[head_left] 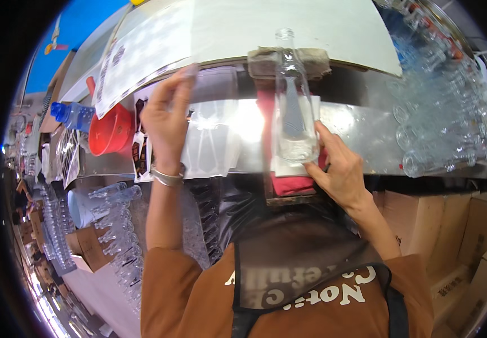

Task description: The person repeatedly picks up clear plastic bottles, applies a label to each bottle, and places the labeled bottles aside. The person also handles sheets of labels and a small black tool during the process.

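Observation:
A clear glass bottle [293,104] lies with its neck pointing away from me, its upper part over a worn, cloth-like block [260,63]. Beneath its lower half are a white pad [280,169] and red cloth [293,186] on a narrow stand. My right hand [342,172] grips the bottle's base between thumb and fingers. Raised at the left, my left hand [167,115] has its fingers pinched together. Its fingertips are blurred, and what they hold, if anything, cannot be made out. Translucent sheets [212,138] lie on the metal bench beside it.
Many clear bottles [443,121] crowd the bench's right side. A red tub [111,132] and a blue-capped plastic bottle [74,115] stand at left, near a patterned sheet [136,62] on the white board [333,28]. Cardboard boxes [423,219] are lower right; more bottles [120,225] stand lower left.

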The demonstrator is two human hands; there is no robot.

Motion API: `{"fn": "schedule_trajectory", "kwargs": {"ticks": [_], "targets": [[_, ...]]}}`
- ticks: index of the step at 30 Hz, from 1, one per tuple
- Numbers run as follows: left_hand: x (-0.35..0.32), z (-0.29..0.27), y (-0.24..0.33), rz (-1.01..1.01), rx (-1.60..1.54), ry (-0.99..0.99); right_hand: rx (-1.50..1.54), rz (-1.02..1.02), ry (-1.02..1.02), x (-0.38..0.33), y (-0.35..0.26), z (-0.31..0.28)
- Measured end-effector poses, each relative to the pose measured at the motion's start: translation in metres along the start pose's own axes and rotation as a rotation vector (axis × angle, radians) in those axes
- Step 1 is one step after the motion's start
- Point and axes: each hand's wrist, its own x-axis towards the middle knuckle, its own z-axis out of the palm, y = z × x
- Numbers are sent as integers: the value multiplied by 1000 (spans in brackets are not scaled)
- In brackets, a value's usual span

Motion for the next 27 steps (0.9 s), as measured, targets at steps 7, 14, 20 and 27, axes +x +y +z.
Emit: {"fn": "schedule_trajectory", "kwargs": {"ticks": [7, 14, 20, 27], "targets": [[-44, 92, 77, 582, 410, -324, 14, 3, -3, -6, 3, -10], [-59, 81, 82, 424, 323, -474, 46, 2, -13, -4, 8, -8], [-58, 97, 59, 338, 551, -428, 64, -18, -16, -4, 8, -9], [-60, 100, 54, 163, 205, -335, 135, -59, -33, 0, 17, -12]]}}
